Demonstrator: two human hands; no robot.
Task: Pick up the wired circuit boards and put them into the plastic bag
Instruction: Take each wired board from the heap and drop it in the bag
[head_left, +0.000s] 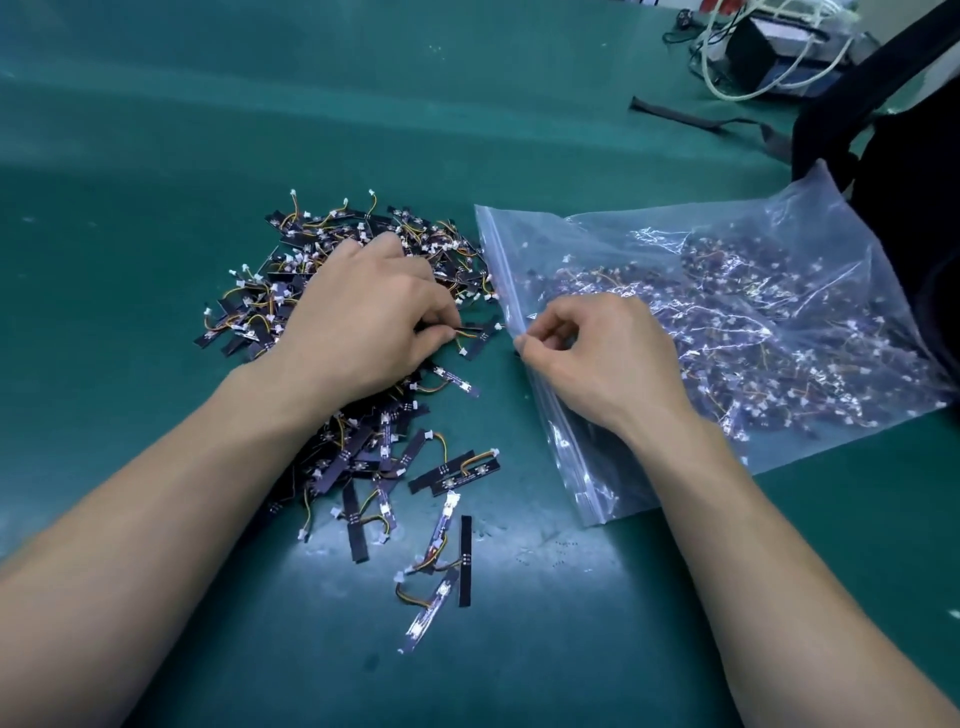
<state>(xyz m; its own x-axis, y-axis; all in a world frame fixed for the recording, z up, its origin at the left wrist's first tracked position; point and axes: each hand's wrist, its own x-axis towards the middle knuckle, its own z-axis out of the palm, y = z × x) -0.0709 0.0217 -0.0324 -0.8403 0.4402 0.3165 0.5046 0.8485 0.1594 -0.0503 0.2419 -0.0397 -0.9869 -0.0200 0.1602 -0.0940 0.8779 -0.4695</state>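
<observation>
Boards: heaped on green surface, under and around left grip. Strays trail off the heap on the wearer's side of that grip. Many more already inside bag, which lies flat and spreads away past right grip.

Left grip: palm down on the heap, fingers curled, tips pinching a single board by its wire at the heap's bag-side fringe. Whether more than one is caught, cannot tell.

Right grip: thumb and forefinger pressed together on the bag's zip edge, the other fingers curled loosely. The edge is just beside the left fingertips, apart from them. Mouth looks barely parted at the pinch.

Step in hand, by my reading: picking up from the heap, with the mouth held ready. Roughly midway, judging by heap against bag contents.

Next move calls for lifting the zip edge to gape the mouth, then carrying the pinched board the short way across. Tangled wires may drag neighbours along.
</observation>
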